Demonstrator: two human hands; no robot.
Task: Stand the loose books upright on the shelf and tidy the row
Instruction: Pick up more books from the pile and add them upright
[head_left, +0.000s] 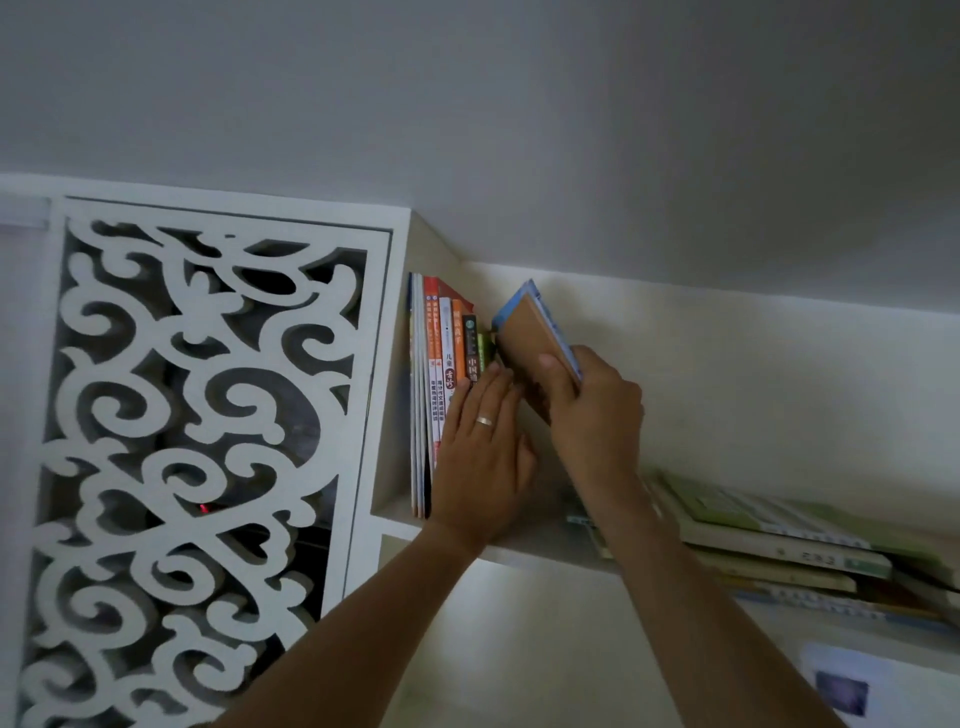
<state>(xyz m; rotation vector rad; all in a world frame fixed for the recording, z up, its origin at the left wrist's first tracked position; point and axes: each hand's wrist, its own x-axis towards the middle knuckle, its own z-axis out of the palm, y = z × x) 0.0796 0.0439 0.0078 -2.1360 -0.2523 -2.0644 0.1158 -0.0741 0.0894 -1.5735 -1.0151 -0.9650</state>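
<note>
Left hand (480, 447) flat, fingers straight; right hand (589, 410) curled, gripping.

orange spines (457, 332), blue-edged book (535, 332), white scrollwork panel (208, 395)

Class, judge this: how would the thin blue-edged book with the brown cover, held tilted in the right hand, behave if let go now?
The thin blue-edged book with the brown cover probably tips over, since it leans. It looks light: the right hand alone holds it. Being thin, it may flex.
</note>
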